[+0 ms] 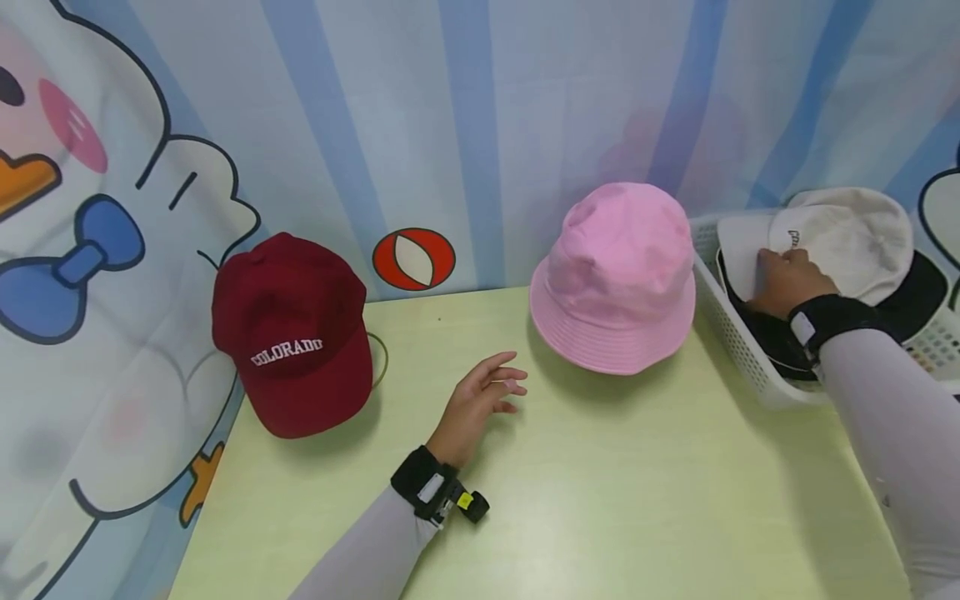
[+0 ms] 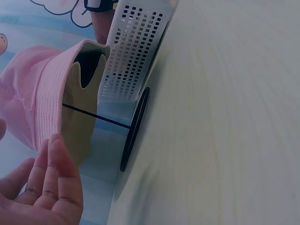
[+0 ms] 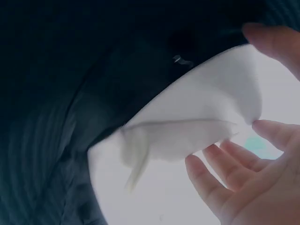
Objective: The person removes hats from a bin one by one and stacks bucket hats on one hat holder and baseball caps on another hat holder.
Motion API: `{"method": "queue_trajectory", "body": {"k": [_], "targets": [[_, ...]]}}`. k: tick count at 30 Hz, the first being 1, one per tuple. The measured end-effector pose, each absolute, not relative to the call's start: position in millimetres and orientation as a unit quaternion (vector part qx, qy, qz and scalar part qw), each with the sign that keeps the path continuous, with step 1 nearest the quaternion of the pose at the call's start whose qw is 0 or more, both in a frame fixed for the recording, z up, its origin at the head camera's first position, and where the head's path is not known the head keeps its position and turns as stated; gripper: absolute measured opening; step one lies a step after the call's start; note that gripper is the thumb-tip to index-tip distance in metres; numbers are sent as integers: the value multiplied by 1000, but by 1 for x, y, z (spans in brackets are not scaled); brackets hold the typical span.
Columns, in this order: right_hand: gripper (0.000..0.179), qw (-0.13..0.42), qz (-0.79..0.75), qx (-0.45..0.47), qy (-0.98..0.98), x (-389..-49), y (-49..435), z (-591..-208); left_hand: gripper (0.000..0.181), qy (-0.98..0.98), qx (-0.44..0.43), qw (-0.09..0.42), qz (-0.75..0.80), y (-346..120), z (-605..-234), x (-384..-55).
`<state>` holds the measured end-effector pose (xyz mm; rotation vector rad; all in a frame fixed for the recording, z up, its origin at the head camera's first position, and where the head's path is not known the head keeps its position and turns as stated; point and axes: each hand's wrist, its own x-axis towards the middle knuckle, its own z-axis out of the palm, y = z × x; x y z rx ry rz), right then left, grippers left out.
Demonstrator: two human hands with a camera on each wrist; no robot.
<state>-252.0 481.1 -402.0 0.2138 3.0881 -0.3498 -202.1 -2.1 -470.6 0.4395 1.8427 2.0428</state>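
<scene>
Two bare hands are showing over a pale yellow table [image 1: 637, 508]. Right hand [image 1: 797, 283] is dipping into a white perforated plastic basket [image 1: 738, 354], fingertips touching a white fabric baseball cap with small dark lettering [image 1: 862, 242]; thumb is standing apart from the fingers. White cap is lying inside the basket on top of a black fabric hat [image 1: 928, 292]. Left hand [image 1: 474, 408] is hovering above the table, fingers spread loosely, holding nothing. It's sitting between a dark red cotton baseball cap reading COLORADO [image 1: 288, 300] and a pink cloth bucket hat [image 1: 622, 258]. Bucket hat is perching on a thin black stand with a flat base [image 2: 134, 133], just beside the basket. Pale blue striped curtain [image 1: 397, 142] is hanging behind.
</scene>
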Motion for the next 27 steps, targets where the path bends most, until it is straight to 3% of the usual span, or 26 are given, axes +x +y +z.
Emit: {"method": "queue_trajectory", "body": {"k": [21,27], "targets": [[75,19,-111,64,992,-251,487,-407,40,642,161,176,729,-5,-473,-204],[62,-46,-139,88,985,-243,490,-406,38,641,161,175,729,-5,-473,-205]]}}
